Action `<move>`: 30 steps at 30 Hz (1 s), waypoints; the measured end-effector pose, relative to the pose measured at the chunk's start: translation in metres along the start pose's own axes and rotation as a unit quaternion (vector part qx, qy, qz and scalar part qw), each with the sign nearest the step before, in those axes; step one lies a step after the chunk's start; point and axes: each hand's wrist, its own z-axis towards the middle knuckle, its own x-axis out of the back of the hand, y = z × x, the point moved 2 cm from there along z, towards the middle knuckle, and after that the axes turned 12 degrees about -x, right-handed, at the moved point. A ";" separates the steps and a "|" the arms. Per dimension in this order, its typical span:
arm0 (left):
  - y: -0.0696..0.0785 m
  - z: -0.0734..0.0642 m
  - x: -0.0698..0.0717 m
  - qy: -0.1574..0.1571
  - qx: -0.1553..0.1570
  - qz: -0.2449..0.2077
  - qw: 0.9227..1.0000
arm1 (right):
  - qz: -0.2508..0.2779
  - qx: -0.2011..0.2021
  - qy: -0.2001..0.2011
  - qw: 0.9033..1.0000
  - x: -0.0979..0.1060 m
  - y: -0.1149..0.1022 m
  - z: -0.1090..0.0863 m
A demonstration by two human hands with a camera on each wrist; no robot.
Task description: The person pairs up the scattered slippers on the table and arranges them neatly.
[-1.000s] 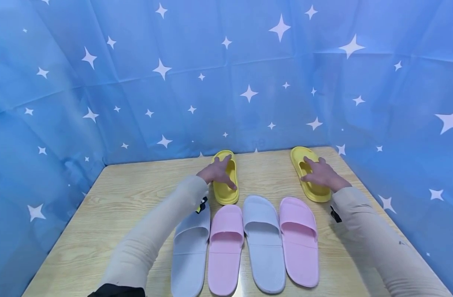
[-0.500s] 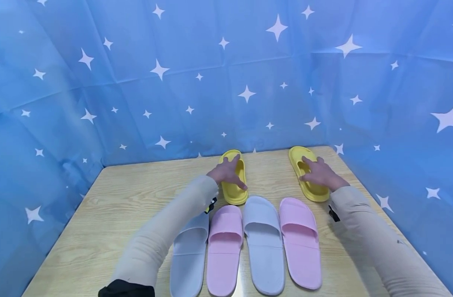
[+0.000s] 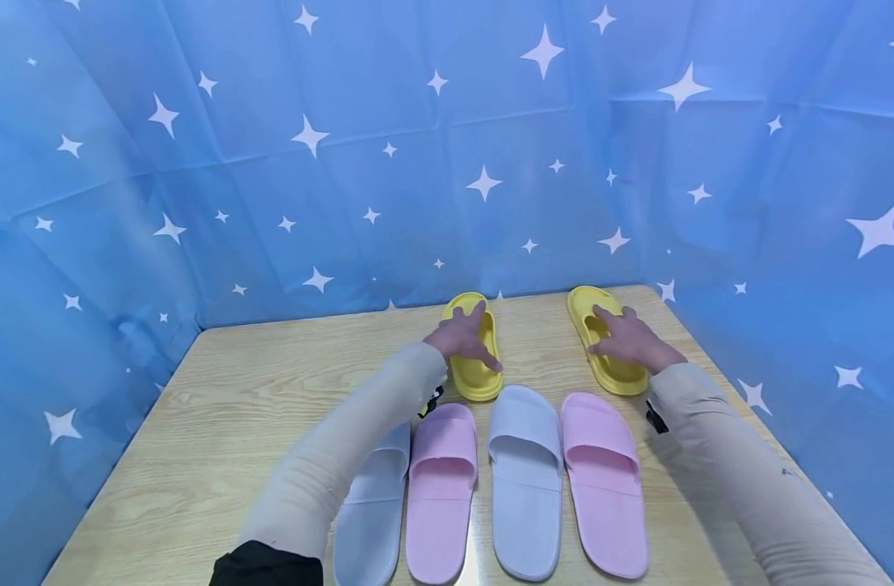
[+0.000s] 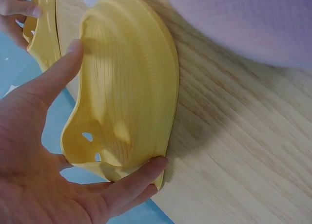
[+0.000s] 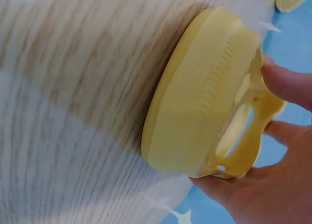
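My left hand (image 3: 461, 335) grips a yellow slipper (image 3: 476, 382) at the back of the table, thumb on one edge and fingers round the other. In the left wrist view its thumb lies at the rim of this slipper (image 4: 131, 78) and the fingertips (image 4: 155, 169) press the far side by the strap. Farther right, my right hand (image 3: 631, 338) holds the other yellow slipper (image 3: 617, 378), toe pointing to the back and slightly left. The right wrist view has the thumb on one side of that slipper (image 5: 195, 102) and fingers on the other, the sole against the wood.
Closer to me lie a blue slipper (image 3: 369, 529), a pink slipper (image 3: 439, 521), a second blue slipper (image 3: 527, 513) and a second pink slipper (image 3: 606, 513) in a row. The left sleeve partly covers the first. A blue star-patterned curtain (image 3: 403, 187) borders the wooden table (image 3: 234, 407).
My left hand has slid its yellow slipper to the right, nearer the other yellow one. The right-hand blue and pink slippers have shifted slightly right. My right hand has stayed nearly in place.
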 end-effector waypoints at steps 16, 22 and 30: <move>0.028 0.017 -0.013 0.008 -0.015 0.015 1.000 | -0.008 0.004 -0.008 1.000 0.001 0.003 0.002; 0.042 0.020 -0.017 0.016 -0.008 0.016 1.000 | -0.007 -0.003 -0.010 1.000 0.001 0.002 0.000; 0.056 0.027 -0.023 0.016 -0.016 0.017 1.000 | -0.003 -0.001 -0.016 1.000 0.004 0.000 -0.002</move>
